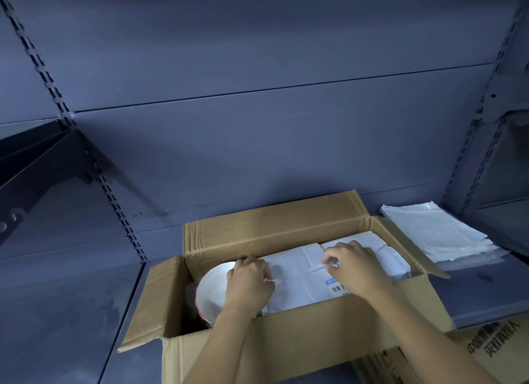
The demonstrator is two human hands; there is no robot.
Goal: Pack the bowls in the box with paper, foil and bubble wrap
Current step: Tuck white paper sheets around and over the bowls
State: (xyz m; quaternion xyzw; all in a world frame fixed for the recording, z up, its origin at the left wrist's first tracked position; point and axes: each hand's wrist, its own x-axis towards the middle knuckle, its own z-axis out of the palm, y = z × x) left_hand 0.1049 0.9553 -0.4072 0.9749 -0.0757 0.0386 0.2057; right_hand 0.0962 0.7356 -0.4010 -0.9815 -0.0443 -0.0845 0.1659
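Grey shelf [71, 312] w/ open box [286, 335]; white bowl [211, 286] at left end inside; left hand [249, 283] & right hand [355, 266] pinching white paper [297, 274] over right part; spare sheets [438, 232] far right.

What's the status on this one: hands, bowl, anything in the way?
Left hand and right hand both pinching the white paper inside the box. Bowl at box's left end, uncovered. Nothing in the way.

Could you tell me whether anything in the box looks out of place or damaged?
Nothing looks damaged. The white bowl sits bare at the left end of the box, while creased paper under both hands covers the rest.
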